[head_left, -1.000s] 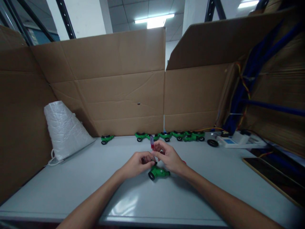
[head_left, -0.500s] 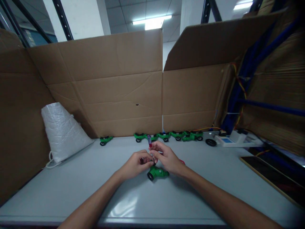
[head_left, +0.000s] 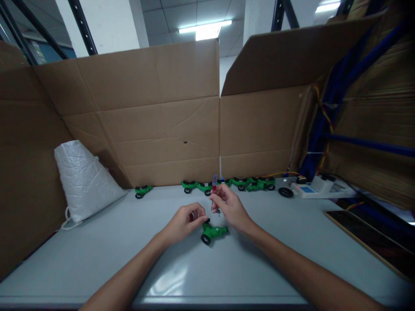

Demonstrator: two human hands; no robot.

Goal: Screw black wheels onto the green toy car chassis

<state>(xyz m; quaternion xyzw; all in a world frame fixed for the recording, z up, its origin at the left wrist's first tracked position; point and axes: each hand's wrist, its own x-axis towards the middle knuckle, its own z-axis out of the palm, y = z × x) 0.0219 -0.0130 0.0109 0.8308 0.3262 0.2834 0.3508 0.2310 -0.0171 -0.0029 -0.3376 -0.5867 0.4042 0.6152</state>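
Note:
A green toy vehicle (head_left: pixel 215 233) with a black wheel lies in front of me on the table, its wheel toward the left. My left hand (head_left: pixel 188 221) is closed, thumb and fingertips at the black part on top of the toy. Above and right of the toy, my right hand (head_left: pixel 231 208) grips a screwdriver (head_left: pixel 214 181) with a purple and red handle. It stands nearly upright, shaft downward, and its tip is apart from the toy. Small dark bits (head_left: pixel 218 211) show just below the right fingers; I cannot make out what they are.
Several green toy vehicles (head_left: pixel 240 183) line the table's back edge, with one (head_left: pixel 142 191) farther left. A white bag (head_left: pixel 86 181) leans at left. At right are a black ring (head_left: pixel 285 192), a power strip (head_left: pixel 316 191) and a dark panel (head_left: pixel 366 242). Cardboard walls (head_left: pixel 162 125) enclose the table (head_left: pixel 259 276).
My right hand has moved right, away from my left hand, taking the screwdriver with it off the toy. My left hand stays at the toy's top, which barely shifts.

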